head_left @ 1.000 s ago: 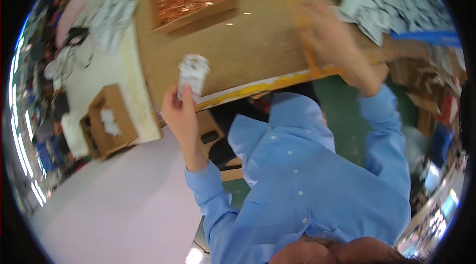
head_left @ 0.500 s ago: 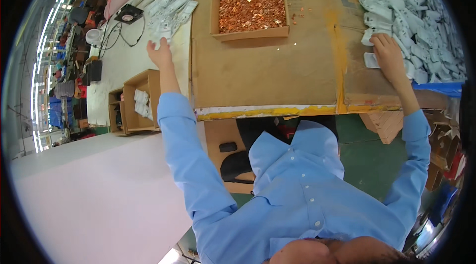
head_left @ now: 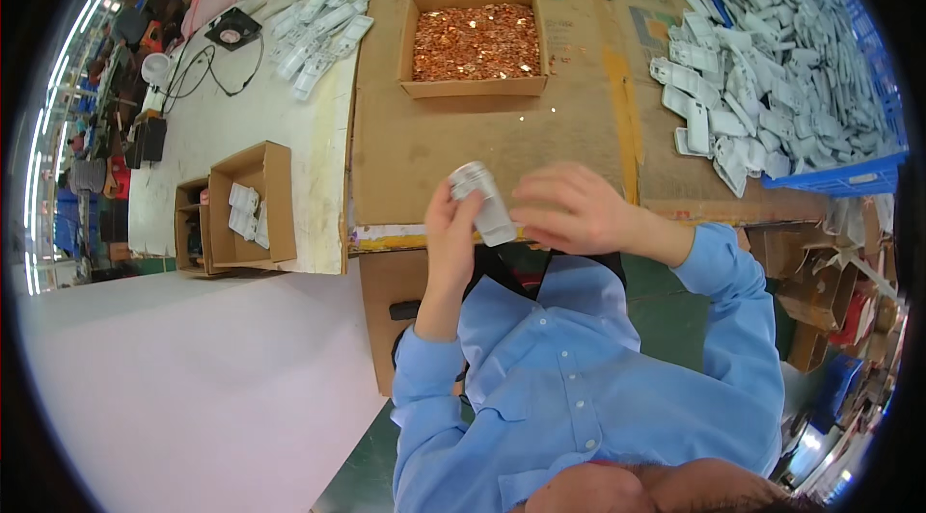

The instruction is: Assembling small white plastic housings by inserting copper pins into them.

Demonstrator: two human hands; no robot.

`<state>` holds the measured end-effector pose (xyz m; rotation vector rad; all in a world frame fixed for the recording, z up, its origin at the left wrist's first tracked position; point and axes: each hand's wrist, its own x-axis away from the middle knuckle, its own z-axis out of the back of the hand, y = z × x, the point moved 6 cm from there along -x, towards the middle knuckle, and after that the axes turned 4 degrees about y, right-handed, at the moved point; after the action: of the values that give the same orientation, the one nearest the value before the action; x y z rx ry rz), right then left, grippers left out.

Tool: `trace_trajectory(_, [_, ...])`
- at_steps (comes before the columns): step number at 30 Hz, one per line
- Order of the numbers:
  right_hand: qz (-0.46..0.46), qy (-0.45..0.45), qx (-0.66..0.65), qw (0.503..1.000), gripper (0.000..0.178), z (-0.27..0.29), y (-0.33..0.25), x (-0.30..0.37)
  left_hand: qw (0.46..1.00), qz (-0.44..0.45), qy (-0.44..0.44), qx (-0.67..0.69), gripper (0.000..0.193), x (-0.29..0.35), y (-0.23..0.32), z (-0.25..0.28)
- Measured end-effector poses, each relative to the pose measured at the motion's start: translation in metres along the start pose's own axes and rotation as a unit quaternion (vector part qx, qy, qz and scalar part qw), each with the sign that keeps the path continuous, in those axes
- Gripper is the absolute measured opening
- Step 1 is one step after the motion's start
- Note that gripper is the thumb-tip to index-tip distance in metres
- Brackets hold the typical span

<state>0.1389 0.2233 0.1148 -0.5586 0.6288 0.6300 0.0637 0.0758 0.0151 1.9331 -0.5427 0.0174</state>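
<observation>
My left hand (head_left: 451,222) grips a white plastic casing (head_left: 488,208), thumb across its face, above the table's front edge. The casing is long and rounded, with molded detail at its upper end. Close to its right side is my right hand (head_left: 576,211), fingers stretched toward it and slightly apart. I cannot tell whether these fingertips touch the casing. Beyond both hands stands a cardboard box (head_left: 475,88) filled with small copper-colored metal pieces (head_left: 476,42).
Many similar white casings (head_left: 772,69) fill and spill from a blue crate (head_left: 849,180) at right. More casings (head_left: 323,26) lie at far left, near a small black fan (head_left: 233,28) with a cable. A cardboard box (head_left: 280,209) at left holds a few white parts.
Both hands have come in from the sides to the middle, near my body. The left hand, empty before, now holds a white casing. The right hand has left the casings at right.
</observation>
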Motion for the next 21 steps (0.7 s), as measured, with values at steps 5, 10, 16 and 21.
trace_trajectory(5, [-0.176,0.019,-0.006,0.984,0.016,-0.017,0.114,-0.049,0.983,0.001,0.150,0.109,0.025,0.025,-0.010,0.061])
trace_trajectory(10, [-0.166,-0.102,0.120,0.974,0.011,-0.073,0.212,-0.106,0.981,0.039,0.136,0.130,0.025,0.040,-0.027,0.058])
trace_trajectory(16, [-0.069,-0.229,0.248,0.939,0.021,-0.126,0.254,-0.122,0.980,0.053,0.138,0.136,0.019,0.057,-0.040,0.074])
trace_trajectory(21, [-0.017,-0.278,0.289,0.916,0.013,-0.138,0.249,-0.128,0.983,0.033,0.151,0.100,0.018,0.057,-0.054,0.091])
